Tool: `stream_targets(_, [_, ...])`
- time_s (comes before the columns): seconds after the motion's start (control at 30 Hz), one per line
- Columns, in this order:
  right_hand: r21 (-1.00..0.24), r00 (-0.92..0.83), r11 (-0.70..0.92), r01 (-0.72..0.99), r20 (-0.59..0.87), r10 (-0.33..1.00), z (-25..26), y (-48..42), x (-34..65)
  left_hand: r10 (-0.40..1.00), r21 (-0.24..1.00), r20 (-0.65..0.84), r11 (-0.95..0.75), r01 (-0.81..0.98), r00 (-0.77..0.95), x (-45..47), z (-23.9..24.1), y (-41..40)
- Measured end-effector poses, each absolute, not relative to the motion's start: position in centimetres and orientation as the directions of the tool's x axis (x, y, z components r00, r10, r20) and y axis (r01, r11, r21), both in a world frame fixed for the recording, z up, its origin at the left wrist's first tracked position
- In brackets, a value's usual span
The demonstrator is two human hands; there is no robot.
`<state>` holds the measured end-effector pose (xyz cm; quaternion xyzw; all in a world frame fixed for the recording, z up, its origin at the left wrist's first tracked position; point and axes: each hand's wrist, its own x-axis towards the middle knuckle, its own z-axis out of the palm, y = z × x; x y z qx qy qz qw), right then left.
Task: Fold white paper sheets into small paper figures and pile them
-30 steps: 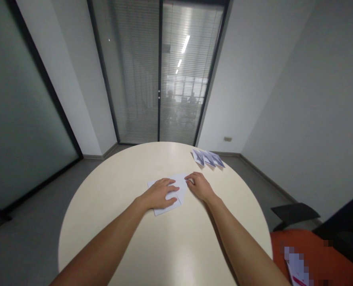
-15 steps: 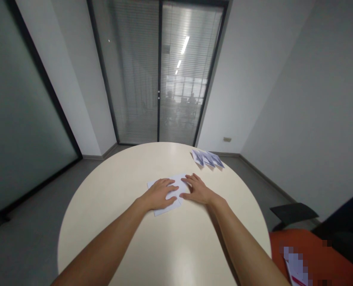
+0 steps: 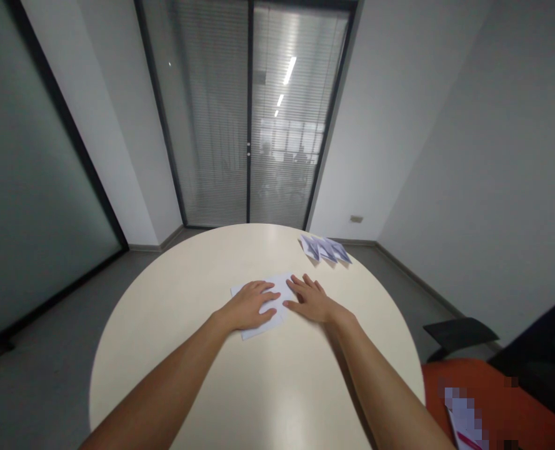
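A folded white sheet of paper (image 3: 261, 327) lies on the round cream table (image 3: 212, 369). My left hand (image 3: 252, 305) rests flat on the sheet with its fingers spread, open. My right hand (image 3: 311, 300) lies flat on the sheet's right part, fingers stretched out and pointing left and away, open. Both hands cover most of the paper; only its near corner and left edge show.
Several small folded printed papers (image 3: 324, 249) lie in a row near the table's far right edge. A dark chair armrest (image 3: 458, 332) and an orange seat (image 3: 493, 406) stand at the right. Glass doors with blinds (image 3: 249, 112) are beyond the table.
My right hand has gone from pinching the sheet's right corner with curled fingers to lying flat on it, fingers stretched. The left hand has stayed in place.
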<state>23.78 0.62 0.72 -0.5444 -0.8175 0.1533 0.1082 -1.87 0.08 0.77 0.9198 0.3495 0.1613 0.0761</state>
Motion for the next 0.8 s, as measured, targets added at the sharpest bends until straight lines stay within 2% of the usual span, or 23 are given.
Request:
stream_targets(0.13, [-0.317, -0.372, 0.407, 0.857, 0.167, 0.913, 1.0, 1.1, 23.9, 0.666, 0.246, 0.243, -0.745, 0.620, 0.705, -1.8, 0.8, 0.1])
stream_targets(0.3, [-0.253, -0.400, 0.459, 0.851, 0.252, 0.881, 1.5, 1.6, 23.5, 0.671, 0.231, 0.244, -0.741, 0.630, 0.700, -1.6, 0.9, 0.0])
stream_targets(0.53, [-0.200, -0.398, 0.450, 0.870, 0.253, 0.882, 1.3, 0.9, 22.9, 0.684, 0.233, 0.230, -0.729, 0.643, 0.692, -1.4, 1.3, -0.2])
stream_targets(0.8, [-0.226, -0.482, 0.534, 0.815, 0.248, 0.841, 1.6, 0.4, 22.5, 0.714, 0.248, 0.237, -0.700, 0.670, 0.658, -1.4, 0.9, 0.1])
